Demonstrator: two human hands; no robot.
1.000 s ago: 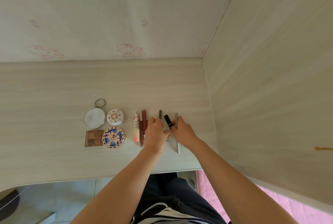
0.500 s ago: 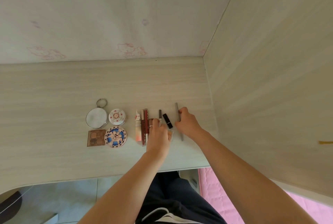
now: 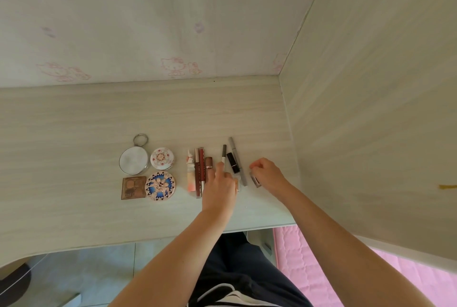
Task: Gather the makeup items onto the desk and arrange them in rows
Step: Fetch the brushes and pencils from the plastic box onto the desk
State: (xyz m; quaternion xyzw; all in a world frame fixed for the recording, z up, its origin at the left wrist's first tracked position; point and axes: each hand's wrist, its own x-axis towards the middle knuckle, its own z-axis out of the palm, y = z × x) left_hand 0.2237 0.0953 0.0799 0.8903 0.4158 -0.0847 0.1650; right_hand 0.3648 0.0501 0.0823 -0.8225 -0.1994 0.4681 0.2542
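On the desk (image 3: 74, 133) the makeup lies in rows. At left are a round mirror compact (image 3: 133, 164), a white patterned compact (image 3: 162, 158), a brown square palette (image 3: 133, 187) and a blue patterned compact (image 3: 160, 185). Right of them lie a pink-white tube (image 3: 190, 174), two lip gloss sticks (image 3: 199, 170), a brown lipstick (image 3: 209, 162), a grey-white pencil (image 3: 223, 153), a black lipstick (image 3: 233, 163) and a long grey pencil (image 3: 237, 158). My left hand (image 3: 220, 187) points its index finger at the grey-white pencil's near end. My right hand (image 3: 268, 174) hovers, fingers loosely curled, beside a small square item (image 3: 256, 180).
A small clear bottle (image 3: 238, 183) peeks out at my left hand's right edge. A wall with cartoon prints (image 3: 173, 67) runs behind the desk, and a wooden side panel (image 3: 371, 109) closes the right side. The desk's front edge is near my body, with a pink mat (image 3: 309, 269) below.
My right hand left the long grey pencil and moved right to the small square item. The grey pencil now lies farther from me. My left index finger has stretched toward the grey-white pencil.
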